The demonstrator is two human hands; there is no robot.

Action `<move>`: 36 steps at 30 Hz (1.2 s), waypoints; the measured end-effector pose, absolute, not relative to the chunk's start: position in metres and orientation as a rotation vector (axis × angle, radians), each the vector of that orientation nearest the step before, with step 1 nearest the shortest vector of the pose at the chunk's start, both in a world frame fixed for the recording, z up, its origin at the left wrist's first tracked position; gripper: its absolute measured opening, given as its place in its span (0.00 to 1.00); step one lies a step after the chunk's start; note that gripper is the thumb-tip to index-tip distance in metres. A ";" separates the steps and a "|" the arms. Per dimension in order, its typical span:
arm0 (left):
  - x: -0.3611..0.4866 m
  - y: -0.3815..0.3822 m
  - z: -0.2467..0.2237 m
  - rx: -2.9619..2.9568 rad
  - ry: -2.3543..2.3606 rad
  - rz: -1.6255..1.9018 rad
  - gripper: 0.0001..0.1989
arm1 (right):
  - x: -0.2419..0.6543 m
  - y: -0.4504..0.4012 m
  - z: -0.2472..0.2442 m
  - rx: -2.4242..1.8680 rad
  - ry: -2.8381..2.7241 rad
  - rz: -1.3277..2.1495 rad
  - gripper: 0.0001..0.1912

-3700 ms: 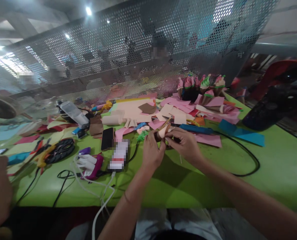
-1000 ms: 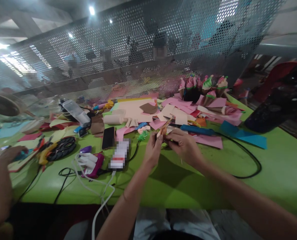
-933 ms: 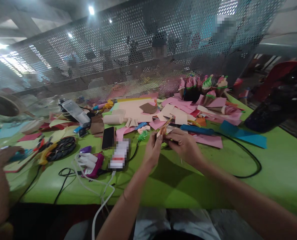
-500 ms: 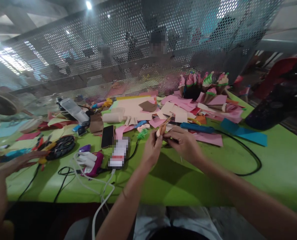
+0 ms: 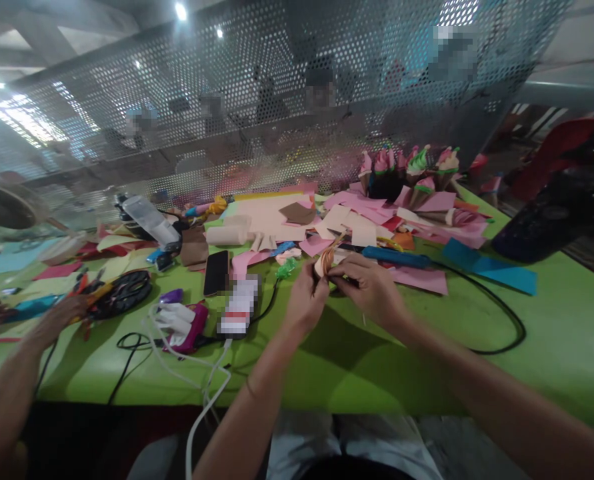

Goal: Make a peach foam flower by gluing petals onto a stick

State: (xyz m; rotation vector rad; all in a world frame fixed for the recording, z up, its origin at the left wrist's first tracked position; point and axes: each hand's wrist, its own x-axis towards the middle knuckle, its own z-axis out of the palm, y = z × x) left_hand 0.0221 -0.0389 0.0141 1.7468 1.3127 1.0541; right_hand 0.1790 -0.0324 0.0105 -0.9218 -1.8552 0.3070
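Note:
My left hand (image 5: 307, 297) is closed around the lower part of a small orange-and-cream swirled piece (image 5: 325, 261), whose thin tip points up. Fingers of my right hand (image 5: 367, 283) pinch at the base of this piece from the right; exactly what lies between the fingertips is hidden. Just behind my right hand lies a blue corded tool (image 5: 395, 257). A crumpled green bit (image 5: 285, 268) lies left of the piece, and pink sheets (image 5: 417, 279) lie beyond my right hand.
Swirl-topped cones (image 5: 419, 163) stand at the back right near a dark bottle (image 5: 539, 213). Two phones (image 5: 217, 273) and a magenta power strip (image 5: 187, 328) with cables lie left. A co-worker's hand (image 5: 67, 312) is by a black round tray (image 5: 127, 295). A perforated metal screen (image 5: 257, 147) stands behind.
At the left, the co-worker's hand has drawn closer to the orange-handled tool by the black tray. My hands stay nearly in place on the swirled piece, with slight finger movement.

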 end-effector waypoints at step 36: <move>0.013 -0.026 0.002 1.296 0.984 1.152 0.20 | 0.183 -0.035 0.024 -0.892 -1.821 0.260 0.06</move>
